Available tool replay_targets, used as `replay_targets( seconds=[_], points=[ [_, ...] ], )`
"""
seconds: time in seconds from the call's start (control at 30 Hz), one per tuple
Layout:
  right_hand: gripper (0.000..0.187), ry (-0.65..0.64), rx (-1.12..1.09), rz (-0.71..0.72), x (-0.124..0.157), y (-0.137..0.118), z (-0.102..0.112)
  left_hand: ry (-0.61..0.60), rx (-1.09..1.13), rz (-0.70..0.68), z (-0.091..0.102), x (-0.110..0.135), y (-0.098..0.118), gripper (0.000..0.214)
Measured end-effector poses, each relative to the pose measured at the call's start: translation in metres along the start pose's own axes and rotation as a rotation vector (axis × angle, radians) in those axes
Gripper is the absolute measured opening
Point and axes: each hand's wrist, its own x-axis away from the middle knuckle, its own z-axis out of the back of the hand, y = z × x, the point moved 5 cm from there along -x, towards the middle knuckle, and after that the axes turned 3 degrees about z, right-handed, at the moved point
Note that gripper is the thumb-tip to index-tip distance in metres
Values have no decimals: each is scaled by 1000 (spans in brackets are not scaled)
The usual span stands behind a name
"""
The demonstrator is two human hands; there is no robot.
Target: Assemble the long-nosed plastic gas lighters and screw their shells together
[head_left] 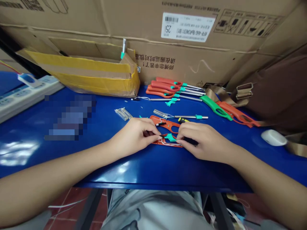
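Left hand (135, 137): thumb and index pinched nearly closed on a small black part (163, 136). Right hand (206, 140): thumb and index tips close together at the right end of the green piece (170, 137); couldn't tell if they gripped it. Green piece sat between the two sets of fingers, over an orange half-shell (174, 146) lying beneath the fingertips on the blue surface (144, 172). Second orange half-shell (168, 124) lay just beyond the fingers, metal tube (189, 117) past the right fingers, clear pieces (123, 113) beyond the left ones.
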Motion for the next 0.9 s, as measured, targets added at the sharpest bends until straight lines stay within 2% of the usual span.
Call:
replay_targets(
  seconds=[0.33,0.9],
  points=[
    [11,-30,-76,-17,1,1,-2,32,6,-25,0,1,3,5],
    [14,-57,-4,0,1,-3,-7,76,41,-94,-5,3,4,9]
  ],
)
